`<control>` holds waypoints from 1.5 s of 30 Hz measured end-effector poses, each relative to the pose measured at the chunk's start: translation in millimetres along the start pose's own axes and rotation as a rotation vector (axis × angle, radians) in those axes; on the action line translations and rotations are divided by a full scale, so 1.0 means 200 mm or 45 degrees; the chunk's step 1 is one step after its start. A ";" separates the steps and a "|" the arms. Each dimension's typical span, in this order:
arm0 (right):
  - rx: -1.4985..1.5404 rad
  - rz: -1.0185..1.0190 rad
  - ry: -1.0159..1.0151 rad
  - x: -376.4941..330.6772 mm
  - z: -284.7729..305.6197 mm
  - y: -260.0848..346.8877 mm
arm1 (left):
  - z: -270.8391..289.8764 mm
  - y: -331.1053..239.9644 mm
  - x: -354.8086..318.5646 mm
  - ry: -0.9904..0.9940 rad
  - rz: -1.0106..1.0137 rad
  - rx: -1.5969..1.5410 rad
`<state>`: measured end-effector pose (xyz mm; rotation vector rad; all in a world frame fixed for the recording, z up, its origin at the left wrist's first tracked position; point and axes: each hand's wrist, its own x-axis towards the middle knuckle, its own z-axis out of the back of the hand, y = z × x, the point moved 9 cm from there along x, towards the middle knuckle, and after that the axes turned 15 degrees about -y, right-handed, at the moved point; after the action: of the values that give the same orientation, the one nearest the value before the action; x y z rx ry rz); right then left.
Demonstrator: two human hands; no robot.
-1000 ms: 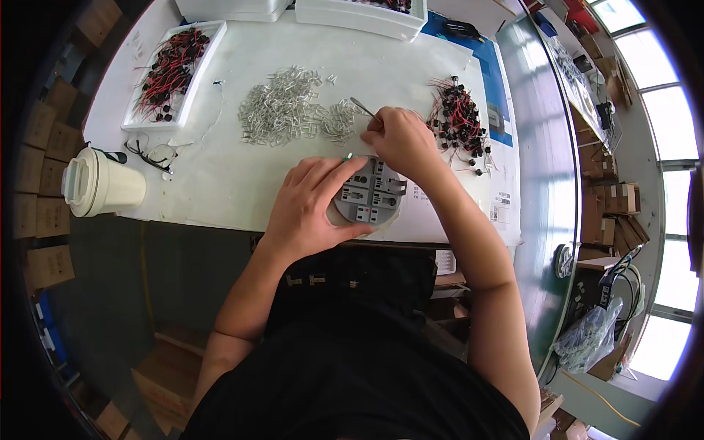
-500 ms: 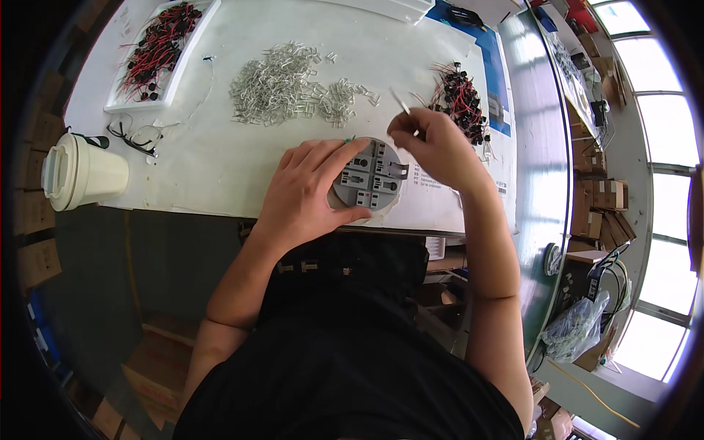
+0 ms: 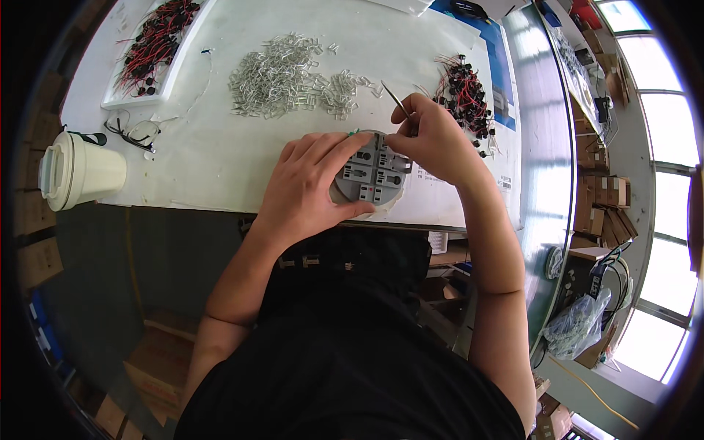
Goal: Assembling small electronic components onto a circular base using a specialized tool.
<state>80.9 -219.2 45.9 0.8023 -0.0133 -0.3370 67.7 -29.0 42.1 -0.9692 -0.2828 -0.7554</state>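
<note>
A round grey fixture [image 3: 374,176] with several small slotted blocks lies near the table's front edge. My left hand [image 3: 312,187] rests on its left side, fingers over its top and thumb along its lower rim, holding it steady. My right hand [image 3: 433,136] is closed on thin metal tweezers [image 3: 396,99] whose free end sticks up and left; the working tip at the fixture's upper right edge is hidden by my fingers. A heap of small silver wire pieces [image 3: 290,77] lies just beyond the fixture.
A pile of black parts with red leads [image 3: 462,92] sits right of my right hand. A white tray [image 3: 150,51] with more red-wired parts is at the far left. A lidded white cup [image 3: 77,172] stands at the table's left front corner. Black-rimmed glasses [image 3: 132,132] lie near it.
The view has shifted, so everything sits lower in the picture. My right hand with the tweezers has come down from above the fixture to its upper right edge. My left hand stays on the fixture.
</note>
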 end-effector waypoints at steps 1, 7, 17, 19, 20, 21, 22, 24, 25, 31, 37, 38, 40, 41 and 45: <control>-0.022 0.022 -0.001 0.00 0.00 0.01 | 0.00 0.00 0.00 0.000 0.002 0.001; -0.121 0.124 -0.056 -0.02 0.00 0.07 | 0.00 0.00 0.00 -0.002 0.010 -0.005; -0.110 0.104 -0.007 0.02 -0.01 0.06 | 0.00 0.01 0.01 0.004 -0.001 -0.005; -0.181 0.110 -0.024 0.01 0.00 0.08 | 0.00 0.01 0.00 0.013 0.008 -0.006; -0.180 0.110 -0.024 0.01 0.00 0.08 | 0.00 0.01 0.00 0.014 0.007 -0.005; -0.172 0.121 -0.026 0.01 -0.01 0.08 | 0.00 0.00 0.00 0.011 0.004 -0.006; -0.165 0.131 -0.029 0.01 -0.01 0.08 | 0.00 0.00 0.01 0.010 0.001 -0.007; -0.156 0.138 -0.032 0.02 -0.01 0.07 | -0.01 0.00 0.00 0.011 -0.003 -0.009; -0.145 0.080 0.004 0.04 -0.02 0.04 | -0.01 0.00 0.00 0.010 0.001 -0.009; -0.020 -0.026 -0.015 0.01 0.04 -0.03 | 0.00 0.00 0.01 0.002 -0.002 -0.016; -0.054 0.073 0.041 0.00 -0.04 -0.06 | -0.01 0.01 0.01 0.005 -0.005 -0.014; -0.019 0.025 0.020 0.00 -0.04 -0.08 | -0.01 0.01 0.01 0.000 -0.011 -0.017; 0.022 -0.023 -0.003 0.00 -0.04 -0.12 | -0.01 0.00 0.02 -0.001 -0.021 -0.016; 0.098 -0.031 -0.018 0.00 -0.03 -0.14 | 0.00 -0.01 0.02 -0.011 -0.030 -0.010; 0.345 -0.102 -0.065 -0.05 0.02 -0.18 | 0.04 0.00 0.04 -0.099 -0.048 -0.077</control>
<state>61.4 -241.9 24.0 1.0644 -0.0760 -0.4375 74.5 -26.7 50.1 -1.0547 -0.3485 -0.7649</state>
